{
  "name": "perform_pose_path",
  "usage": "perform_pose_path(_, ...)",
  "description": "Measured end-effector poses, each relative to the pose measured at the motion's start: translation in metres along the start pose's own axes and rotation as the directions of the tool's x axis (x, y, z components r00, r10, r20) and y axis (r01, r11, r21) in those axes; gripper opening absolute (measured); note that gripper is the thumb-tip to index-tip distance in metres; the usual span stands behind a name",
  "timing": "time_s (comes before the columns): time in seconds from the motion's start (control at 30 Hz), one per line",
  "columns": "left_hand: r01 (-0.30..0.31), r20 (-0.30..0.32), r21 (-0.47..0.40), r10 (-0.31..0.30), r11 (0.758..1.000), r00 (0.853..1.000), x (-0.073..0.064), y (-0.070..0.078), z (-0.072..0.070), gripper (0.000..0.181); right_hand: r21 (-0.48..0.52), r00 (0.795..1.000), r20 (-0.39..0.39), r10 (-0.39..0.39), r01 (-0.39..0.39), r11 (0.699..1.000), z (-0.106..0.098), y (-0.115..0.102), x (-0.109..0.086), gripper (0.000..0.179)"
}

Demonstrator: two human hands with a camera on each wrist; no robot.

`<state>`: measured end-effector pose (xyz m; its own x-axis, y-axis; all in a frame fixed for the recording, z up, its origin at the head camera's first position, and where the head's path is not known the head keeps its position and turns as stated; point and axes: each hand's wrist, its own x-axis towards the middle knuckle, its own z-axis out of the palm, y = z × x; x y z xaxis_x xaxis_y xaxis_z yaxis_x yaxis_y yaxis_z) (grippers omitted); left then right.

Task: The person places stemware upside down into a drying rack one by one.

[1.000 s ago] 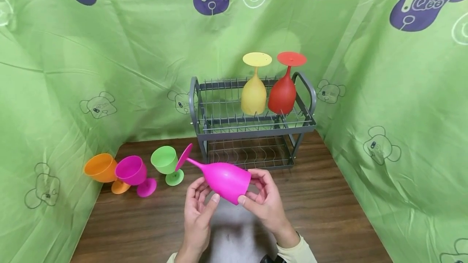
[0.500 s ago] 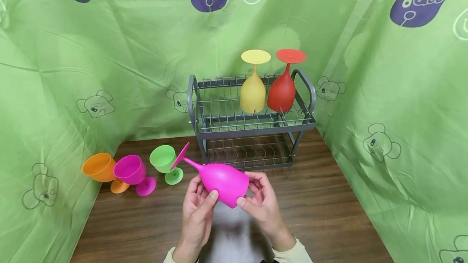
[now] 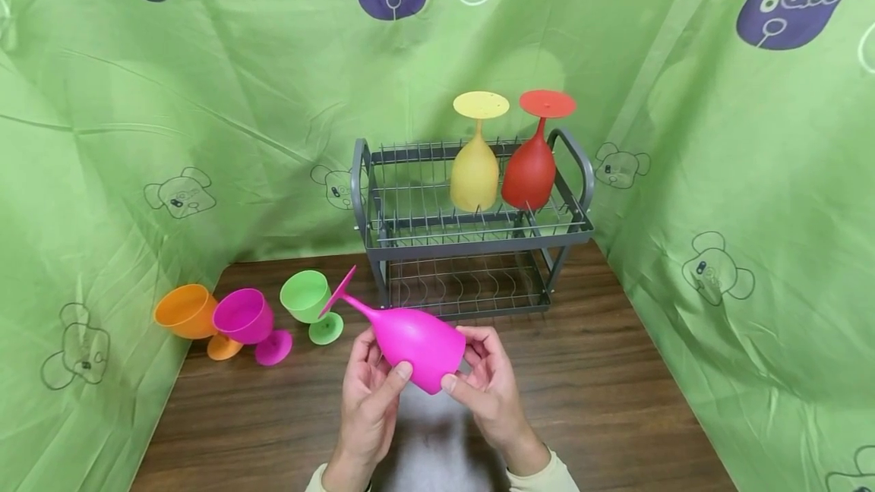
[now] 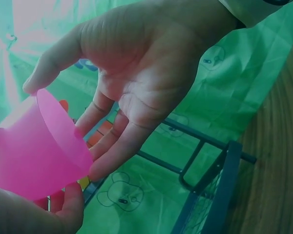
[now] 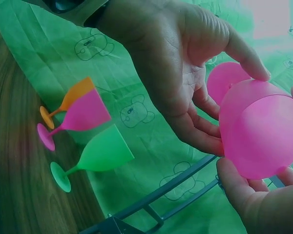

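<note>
A glossy magenta plastic wine glass (image 3: 418,346) is held between both hands, tilted, its foot up to the left and its mouth down to the right. My left hand (image 3: 369,408) grips the bowl near the stem, thumb in front. At the rim, my right hand (image 3: 488,397) pinches with its thumb and fingers. The left wrist view shows the right hand (image 4: 141,68) at the mouth of the glass (image 4: 34,146). Seen from the right wrist, the left hand (image 5: 171,78) touches the bowl (image 5: 263,131), whose opening faces the camera.
A grey two-tier dish rack (image 3: 478,249) stands behind the hands. Upside down on its top tier are a yellow wine glass (image 3: 475,177) and a red wine glass (image 3: 529,175). Orange (image 3: 184,312), magenta (image 3: 242,317) and green (image 3: 305,297) goblets stand upright on the table's left.
The wine glass has shifted slightly left and its rim end has tipped a little lower, with both hands still on it. The camera view has drifted slightly.
</note>
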<state>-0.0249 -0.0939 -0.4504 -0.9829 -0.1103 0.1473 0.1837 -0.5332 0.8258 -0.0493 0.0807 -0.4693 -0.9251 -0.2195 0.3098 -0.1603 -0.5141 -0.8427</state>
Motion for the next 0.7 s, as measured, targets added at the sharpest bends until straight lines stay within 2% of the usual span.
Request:
perform_pose_path(0.23,-0.002,0.012,-0.012,0.002,1.0,1.0,-0.0002,-0.0009,0.0006,0.06,0.019,0.999,0.023,-0.034,0.033,0.999,-0.0004,0.0006,-0.0003,0.059)
perform_pose_path(0.43,0.01,-0.001,-0.012,-0.01,1.0,1.0,-0.0001,0.0006,0.0041,0.061,0.033,0.995,0.063,-0.075,0.073,0.997,-0.0012,0.0003,0.0007,0.058)
perform_pose_path(0.57,-0.018,-0.003,0.009,0.018,1.0,1.0,0.0011,0.003,0.0048,0.062,-0.004,0.993,0.09,-0.073,0.073,0.997,-0.004,-0.002,0.0024,0.06)
perform_pose_path(0.7,-0.076,0.006,0.05,0.076,0.996,0.997,0.0051,0.0067,0.0049,0.065,-0.088,0.991,0.126,-0.05,0.061,0.994,-0.0094,-0.0078,0.0064,0.063)
